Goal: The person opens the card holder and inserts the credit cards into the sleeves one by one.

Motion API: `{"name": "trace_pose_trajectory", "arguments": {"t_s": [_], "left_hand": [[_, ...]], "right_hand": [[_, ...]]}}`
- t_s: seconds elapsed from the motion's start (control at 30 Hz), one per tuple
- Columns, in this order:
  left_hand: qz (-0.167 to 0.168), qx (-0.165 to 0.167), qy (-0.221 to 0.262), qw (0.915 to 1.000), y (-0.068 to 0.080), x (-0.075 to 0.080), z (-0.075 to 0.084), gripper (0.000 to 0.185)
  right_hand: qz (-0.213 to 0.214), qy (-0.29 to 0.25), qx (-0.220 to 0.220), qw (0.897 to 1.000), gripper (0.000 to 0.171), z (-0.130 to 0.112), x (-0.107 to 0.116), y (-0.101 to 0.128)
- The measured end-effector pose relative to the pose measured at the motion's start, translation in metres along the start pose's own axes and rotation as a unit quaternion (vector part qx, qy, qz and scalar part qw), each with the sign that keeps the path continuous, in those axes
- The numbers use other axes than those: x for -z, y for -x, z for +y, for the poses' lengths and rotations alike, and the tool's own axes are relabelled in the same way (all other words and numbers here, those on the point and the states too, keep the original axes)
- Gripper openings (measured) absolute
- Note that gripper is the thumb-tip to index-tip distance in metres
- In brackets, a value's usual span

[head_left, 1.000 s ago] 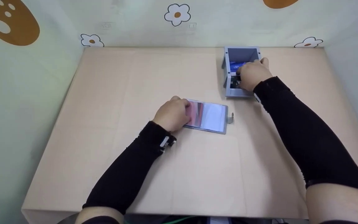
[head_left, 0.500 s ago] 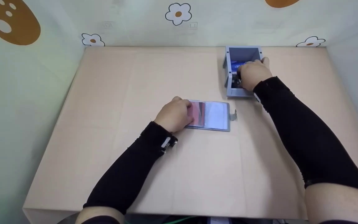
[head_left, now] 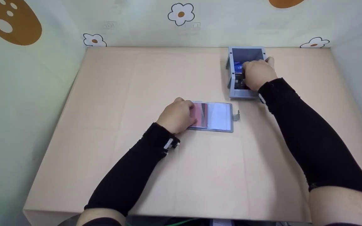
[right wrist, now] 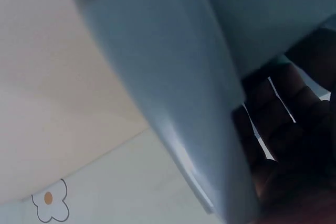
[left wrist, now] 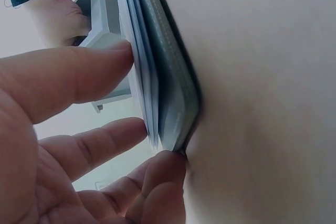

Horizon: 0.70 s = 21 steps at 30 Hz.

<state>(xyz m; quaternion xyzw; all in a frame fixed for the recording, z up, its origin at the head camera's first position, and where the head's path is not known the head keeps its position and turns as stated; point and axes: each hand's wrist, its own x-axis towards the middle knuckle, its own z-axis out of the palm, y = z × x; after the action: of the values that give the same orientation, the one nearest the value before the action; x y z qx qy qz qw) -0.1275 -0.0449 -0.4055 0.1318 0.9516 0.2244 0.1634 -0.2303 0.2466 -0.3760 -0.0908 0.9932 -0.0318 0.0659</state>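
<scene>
An opened card holder (head_left: 220,116) with a grey cover and clear sleeves lies on the table; a red card (head_left: 198,115) shows in its left half. My left hand (head_left: 175,116) holds the card holder's left side. In the left wrist view its thumb presses the sleeves (left wrist: 144,72), while other fingers touch the sleeve and cover edges. At the back right, my right hand (head_left: 259,74) reaches into a grey box (head_left: 245,93). Beside its fingers lie a blue card (head_left: 238,67) and dark cards (head_left: 239,81). The right fingertips are hidden by the box and shadow.
A beige cloth covers the table (head_left: 137,81). Pale walls (head_left: 137,18) with printed flowers stand close behind it and along both sides. The card holder's snap strap (head_left: 236,116) sticks out to the right, in front of the box.
The card holder's right half has tipped slightly up and to the right under my left hand. Inside the box my right fingers have shifted the cards a little; less of the blue one shows.
</scene>
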Motion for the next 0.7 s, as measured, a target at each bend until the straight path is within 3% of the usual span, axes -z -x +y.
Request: {"name": "trace_pose_trajectory", "arguments": {"t_s": [0.17, 0.37, 0.7], "left_hand": [[0.003, -0.002, -0.004, 1.0, 0.0, 0.0, 0.0, 0.057], [0.003, -0.009, -0.007, 0.9999, 0.001, 0.0, -0.001, 0.054], [0.009, -0.008, -0.009, 0.9999, 0.001, 0.0, -0.001, 0.054]], "right_hand": [[0.015, -0.024, -0.001, 1.0, 0.011, 0.0, 0.004, 0.002], [0.016, -0.068, -0.02, 0.997, 0.024, -0.005, 0.015, 0.009], [0.063, -0.163, -0.071, 0.982, 0.03, -0.013, 0.031, 0.027]]}}
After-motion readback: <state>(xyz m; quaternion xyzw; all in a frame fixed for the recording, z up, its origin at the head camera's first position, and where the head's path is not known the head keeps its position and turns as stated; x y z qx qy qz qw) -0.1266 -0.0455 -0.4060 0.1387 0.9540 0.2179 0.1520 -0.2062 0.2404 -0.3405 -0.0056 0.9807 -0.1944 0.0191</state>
